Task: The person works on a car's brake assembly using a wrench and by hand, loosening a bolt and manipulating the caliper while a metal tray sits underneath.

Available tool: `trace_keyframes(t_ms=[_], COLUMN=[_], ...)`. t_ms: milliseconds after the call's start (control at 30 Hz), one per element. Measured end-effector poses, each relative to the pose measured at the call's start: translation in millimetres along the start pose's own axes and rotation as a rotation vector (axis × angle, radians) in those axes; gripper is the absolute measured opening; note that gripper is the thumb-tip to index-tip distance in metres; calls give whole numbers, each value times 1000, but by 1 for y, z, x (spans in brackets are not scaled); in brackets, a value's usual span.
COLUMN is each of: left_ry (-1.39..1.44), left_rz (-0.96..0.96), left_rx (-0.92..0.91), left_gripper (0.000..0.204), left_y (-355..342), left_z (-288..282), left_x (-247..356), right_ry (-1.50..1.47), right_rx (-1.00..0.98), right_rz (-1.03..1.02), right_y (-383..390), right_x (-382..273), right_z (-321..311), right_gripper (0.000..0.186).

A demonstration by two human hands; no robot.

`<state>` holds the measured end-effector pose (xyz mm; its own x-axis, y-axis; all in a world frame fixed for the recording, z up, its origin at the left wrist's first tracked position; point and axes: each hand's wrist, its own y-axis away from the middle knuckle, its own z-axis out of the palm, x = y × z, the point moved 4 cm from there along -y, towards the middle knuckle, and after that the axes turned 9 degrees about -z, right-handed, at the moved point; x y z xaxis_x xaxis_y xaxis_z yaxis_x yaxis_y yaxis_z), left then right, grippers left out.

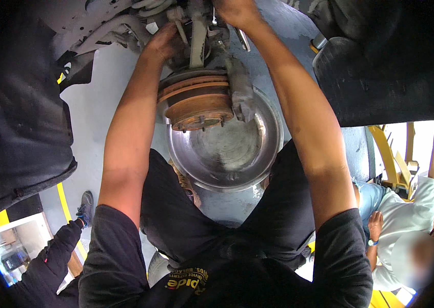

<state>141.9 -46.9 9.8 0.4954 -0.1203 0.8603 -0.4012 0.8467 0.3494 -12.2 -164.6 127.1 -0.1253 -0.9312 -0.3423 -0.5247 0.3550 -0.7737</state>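
A rusty brake disc (196, 105) with wheel studs hangs in front of me, and a dark brake caliper (240, 92) sits at its right edge. Above the disc, my left hand (165, 43) reaches in beside the upright suspension arm (197, 43); its fingers are lost among the parts. My right hand (235, 11) is at the top edge, curled in a grip. From under it sticks the shiny end of a chrome wrench (242, 40), the rest hidden by the hand. Another slim chrome piece (214, 19) shows just left of that hand.
A round steel basin (176, 154) lies below the disc, between my knees. Dark wheel-arch liners (19, 118) (381, 82) flank both sides. At the lower right a person in a white shirt (407, 210) raises an arm; another person's leg (63, 251) is lower left.
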Motion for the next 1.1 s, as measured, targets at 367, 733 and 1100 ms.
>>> trace_keyframes(t_ms=[367, 733, 1100], left_ry=[-122, -223, 72], left_rz=[12, 185, 69], left_rx=[-122, -43, -258], left_gripper=[38, 43, 45], left_y=[0, 13, -21], left_z=[-3, -2, -4], left_x=[-1, 2, -8], right_ry=[-132, 27, -213], right_rx=[-7, -70, 0], right_rz=[-46, -422, -109], right_y=[37, 123, 57], right_x=[-51, -52, -39], right_z=[-40, -38, -51], right_gripper=[32, 11, 35])
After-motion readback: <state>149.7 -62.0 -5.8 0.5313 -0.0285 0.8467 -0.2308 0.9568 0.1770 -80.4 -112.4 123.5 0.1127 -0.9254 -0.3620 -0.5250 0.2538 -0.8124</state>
